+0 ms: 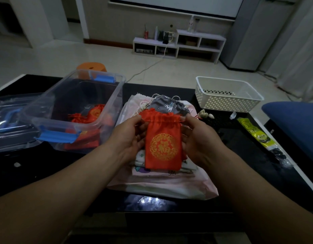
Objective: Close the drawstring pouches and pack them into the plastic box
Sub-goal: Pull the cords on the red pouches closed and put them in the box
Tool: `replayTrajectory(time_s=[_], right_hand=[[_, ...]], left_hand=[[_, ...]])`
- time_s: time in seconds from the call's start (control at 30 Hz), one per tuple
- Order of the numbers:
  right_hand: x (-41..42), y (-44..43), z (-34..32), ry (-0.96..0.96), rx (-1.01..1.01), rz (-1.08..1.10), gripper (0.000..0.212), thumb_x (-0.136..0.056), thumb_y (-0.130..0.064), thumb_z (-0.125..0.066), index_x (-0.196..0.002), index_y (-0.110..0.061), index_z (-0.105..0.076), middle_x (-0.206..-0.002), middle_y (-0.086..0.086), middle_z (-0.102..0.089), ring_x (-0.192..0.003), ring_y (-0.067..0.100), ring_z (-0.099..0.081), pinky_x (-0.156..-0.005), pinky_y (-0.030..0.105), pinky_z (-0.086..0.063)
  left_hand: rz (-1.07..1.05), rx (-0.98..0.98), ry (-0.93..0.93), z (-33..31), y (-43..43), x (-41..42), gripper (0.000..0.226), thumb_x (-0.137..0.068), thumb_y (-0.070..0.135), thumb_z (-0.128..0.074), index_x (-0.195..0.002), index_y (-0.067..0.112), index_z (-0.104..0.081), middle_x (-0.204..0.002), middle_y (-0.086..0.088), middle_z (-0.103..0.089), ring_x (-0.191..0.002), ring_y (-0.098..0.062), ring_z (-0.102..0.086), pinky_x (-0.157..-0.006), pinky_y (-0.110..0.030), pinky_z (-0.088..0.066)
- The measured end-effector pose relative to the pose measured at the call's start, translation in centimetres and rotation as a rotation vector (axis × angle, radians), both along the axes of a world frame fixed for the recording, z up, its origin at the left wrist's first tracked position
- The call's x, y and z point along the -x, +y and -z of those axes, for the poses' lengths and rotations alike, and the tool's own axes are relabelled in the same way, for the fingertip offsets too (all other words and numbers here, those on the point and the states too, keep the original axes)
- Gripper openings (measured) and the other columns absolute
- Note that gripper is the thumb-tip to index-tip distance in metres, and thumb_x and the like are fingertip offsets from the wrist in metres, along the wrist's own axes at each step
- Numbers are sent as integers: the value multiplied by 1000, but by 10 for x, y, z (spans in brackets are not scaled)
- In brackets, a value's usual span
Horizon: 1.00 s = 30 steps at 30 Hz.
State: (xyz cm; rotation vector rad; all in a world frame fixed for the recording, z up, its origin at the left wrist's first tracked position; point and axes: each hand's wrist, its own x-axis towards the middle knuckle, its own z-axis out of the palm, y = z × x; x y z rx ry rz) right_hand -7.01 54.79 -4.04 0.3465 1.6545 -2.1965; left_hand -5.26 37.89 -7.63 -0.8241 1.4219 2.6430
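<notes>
A red drawstring pouch (163, 143) with a gold round emblem hangs upright between my hands above a pile of pouches. My left hand (129, 138) pinches the left end of its gathered neck. My right hand (196, 136) pinches the right end. Behind it lies a grey patterned pouch (168, 105) on pink and white pouches (162, 180). The clear plastic box (106, 110) with blue latches stands open at the left, and red pouches (92, 114) lie inside it.
The box's clear lid (9, 113) lies at the far left. A white perforated basket (227, 94) stands at the back right. A yellow and black packet (257, 136) lies on the dark table at the right, beside a blue cushion (296, 124).
</notes>
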Motion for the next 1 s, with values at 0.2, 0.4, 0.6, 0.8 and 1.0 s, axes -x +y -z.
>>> replayTrajectory(time_s=[0.2,0.4,0.6,0.8,1.0], right_hand=[[3,5,2,-6,-29,23,42,-112,-37,-38,-106,-13,-72,-90,8,-78,-87,19,-74,-75,31,-57],[11,17,9,-60,-73,85,42,-111,-40,-41,-112,-14,-74,-100,3,-76,-79,12,-63,-69,25,-47],[16,28,22,-161,-107,135,39,-111,-32,-40,-100,-11,-71,-76,0,-70,-57,7,-51,-54,20,-34],[8,25,4,168,-332,60,29,-107,-23,-49,-107,-5,-71,-87,9,-64,-66,15,-52,-59,28,-39],[5,9,-9,587,-728,-126,42,-104,-48,-46,-105,-19,-77,-98,2,-75,-95,24,-69,-90,51,-56]], left_hand=[[-112,87,50,4,1,3,31,-109,36,-50,-92,15,-65,-73,0,-75,-59,-9,-65,-54,-20,-52],[-168,35,51,4,-5,1,35,-110,38,-45,-103,12,-68,-93,-4,-79,-75,-12,-75,-59,-21,-58],[-210,-37,46,-1,-3,-3,42,-113,36,-37,-86,13,-60,-90,-6,-80,-82,-18,-76,-76,-29,-60],[-109,501,213,-19,0,-11,34,-110,38,-43,-102,15,-67,-83,2,-74,-67,-7,-64,-63,-24,-56],[157,988,497,-33,18,-15,29,-107,31,-54,-94,15,-74,-65,5,-63,-56,-5,-56,-55,-22,-48]])
